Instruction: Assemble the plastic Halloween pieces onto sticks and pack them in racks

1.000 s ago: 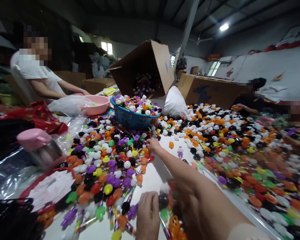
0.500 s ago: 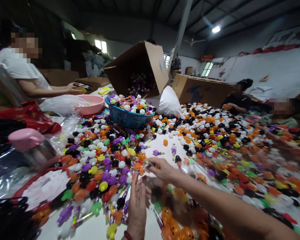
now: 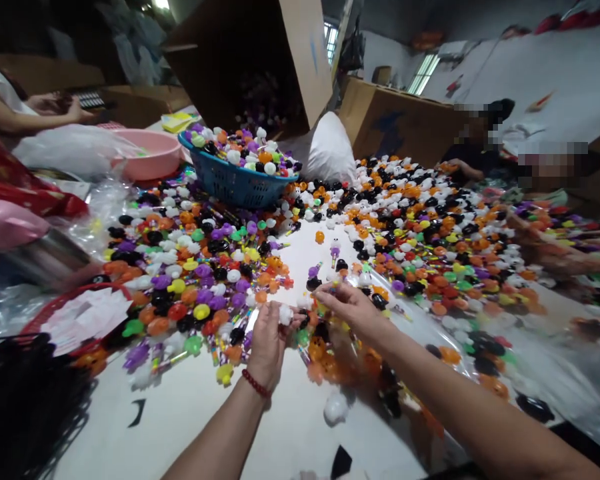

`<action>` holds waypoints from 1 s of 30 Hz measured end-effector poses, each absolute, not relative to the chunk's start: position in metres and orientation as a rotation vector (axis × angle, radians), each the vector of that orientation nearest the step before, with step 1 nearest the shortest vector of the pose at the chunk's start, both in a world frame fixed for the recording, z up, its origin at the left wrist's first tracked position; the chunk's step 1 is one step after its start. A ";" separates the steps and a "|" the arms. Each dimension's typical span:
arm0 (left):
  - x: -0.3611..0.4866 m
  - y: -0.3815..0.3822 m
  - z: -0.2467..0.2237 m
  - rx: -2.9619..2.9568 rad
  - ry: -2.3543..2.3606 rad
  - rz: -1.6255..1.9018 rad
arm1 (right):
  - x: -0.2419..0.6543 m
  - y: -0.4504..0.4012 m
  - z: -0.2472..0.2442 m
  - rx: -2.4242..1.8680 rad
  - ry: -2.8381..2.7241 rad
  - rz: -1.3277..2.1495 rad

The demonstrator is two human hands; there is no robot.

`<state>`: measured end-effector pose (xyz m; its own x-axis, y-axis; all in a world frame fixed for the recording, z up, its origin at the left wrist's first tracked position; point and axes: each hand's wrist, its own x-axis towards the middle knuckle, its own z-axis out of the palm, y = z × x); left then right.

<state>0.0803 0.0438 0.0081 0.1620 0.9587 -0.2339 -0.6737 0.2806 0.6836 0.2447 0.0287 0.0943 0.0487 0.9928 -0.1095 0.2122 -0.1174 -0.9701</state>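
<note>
My left hand [image 3: 269, 341], a red bead bracelet at its wrist, is closed around a small white plastic figure piece [image 3: 285, 314]. To its right my right hand [image 3: 349, 308] has thumb and fingers pinched together over the table; whatever is between the fingertips is too small to make out. Just past those fingertips lie a black piece [image 3: 313, 283] and a purple-topped tube [image 3: 314, 271]. Under and beside the right hand sits a cluster of orange pumpkin-like pieces [image 3: 325, 357], partly hidden by the hand and forearm. A loose white piece [image 3: 336, 408] rests nearer me.
Heaps of coloured plastic pieces [image 3: 200, 273] cover much of the white table [image 3: 180, 427]. A blue basket [image 3: 240, 183] full of pieces, a tipped cardboard box [image 3: 307, 60], a pink basin [image 3: 147, 157] and a red tray of paper slips [image 3: 45, 320] stand around. Other people sit left and right.
My view has tilted downward. The left hand, open before, is now closed on the white piece. The right hand has shifted right, away from the left-hand heap.
</note>
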 end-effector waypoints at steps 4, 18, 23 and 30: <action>0.082 0.042 0.009 0.503 0.752 1.213 | 0.235 0.019 0.082 -1.341 -1.046 1.296; 0.085 0.043 -0.002 0.518 0.891 1.282 | 0.225 0.014 0.063 -1.406 -1.500 0.976; 0.084 0.042 -0.005 0.612 0.960 1.269 | 0.229 0.013 0.066 -1.393 -1.651 0.772; 0.085 0.041 -0.009 0.650 0.958 1.210 | 0.227 0.011 0.079 -1.426 -1.760 0.647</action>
<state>0.0849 0.0408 -0.0086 0.0624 0.9638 -0.2591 -0.4735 0.2571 0.8425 0.2271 0.0108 0.0792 -0.0815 0.9662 0.2446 0.5777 0.2458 -0.7784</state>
